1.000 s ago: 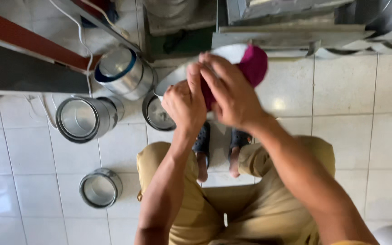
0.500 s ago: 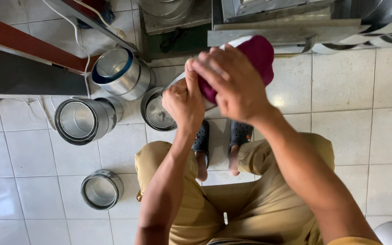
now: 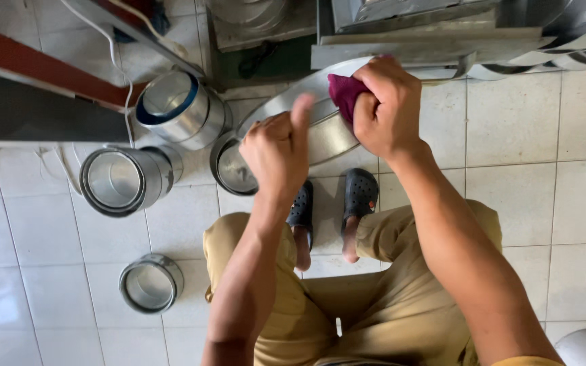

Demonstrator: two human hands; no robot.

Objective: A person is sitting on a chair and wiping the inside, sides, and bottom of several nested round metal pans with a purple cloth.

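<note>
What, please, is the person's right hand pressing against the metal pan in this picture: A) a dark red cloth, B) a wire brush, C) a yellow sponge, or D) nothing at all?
A: the right hand is closed around a dark red cloth held against the rim of the shiny metal pan, while the left hand grips the pan's nearer edge.

Big shiny metal tray (image 3: 327,135), oval-looking, tilted up off the tiled floor and held in the air above the two dark sandals. Smooth bare steel, rim catching the light, far edge up by the metal racks. Dark maroon cloth (image 3: 344,93), bunched up small, pressed flat against the tray's upper right rim, mostly tucked under curled fingers.
</note>
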